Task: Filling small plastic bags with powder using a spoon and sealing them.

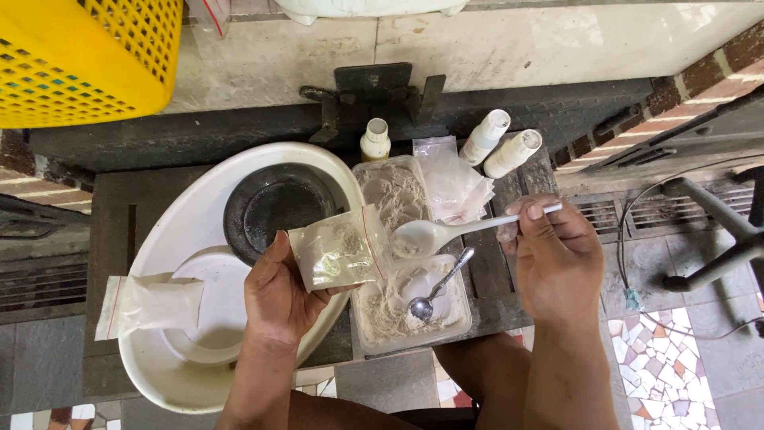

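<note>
Now | L hand (278, 299): fingers pinched on small clear zip bag (338, 248), held over white basin (159, 358) rim | R hand (557, 259): closed on white plastic spoon (446, 231) handle, bowl at bag mouth, above powder tray (414, 318) w/ metal spoon (438, 287) inside

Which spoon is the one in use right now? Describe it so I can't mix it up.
Find the clear tub of pale powder beside the big white basin. Above it the right hand holds a white plastic spoon up to the small bag in the left hand. The other spoon is metal and lies in the powder.
</note>
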